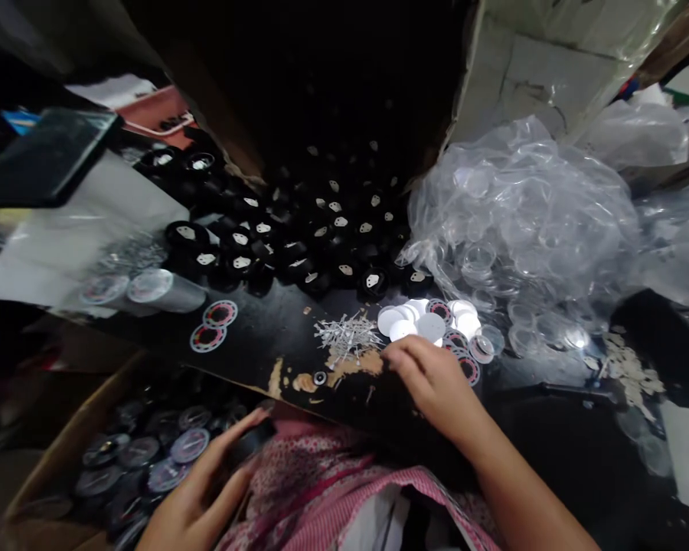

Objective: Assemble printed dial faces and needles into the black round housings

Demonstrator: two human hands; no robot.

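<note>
My left hand [210, 490], low at the left of my lap, has thumb and fingers wrapped round a small black round housing [256, 438], partly hidden and blurred. Over the table my right hand [433, 379] has its fingers drawn together. Its fingertips are beside white discs [403, 330] and a pile of thin white needle-like pieces [349, 337]; whatever they may pinch is hidden. Printed dial discs [469, 370] lie just beyond that hand. A small black-and-white ring [320, 378] rests nearer the table's front edge.
Black cup-shaped housings [241, 262] spill from a large box at the back. Clear round covers fill a plastic bag [528, 207] at right. Stacked dials [166, 291] and two loose dials [208, 338] lie left. A cardboard box [69, 451] of finished-looking round units stands below.
</note>
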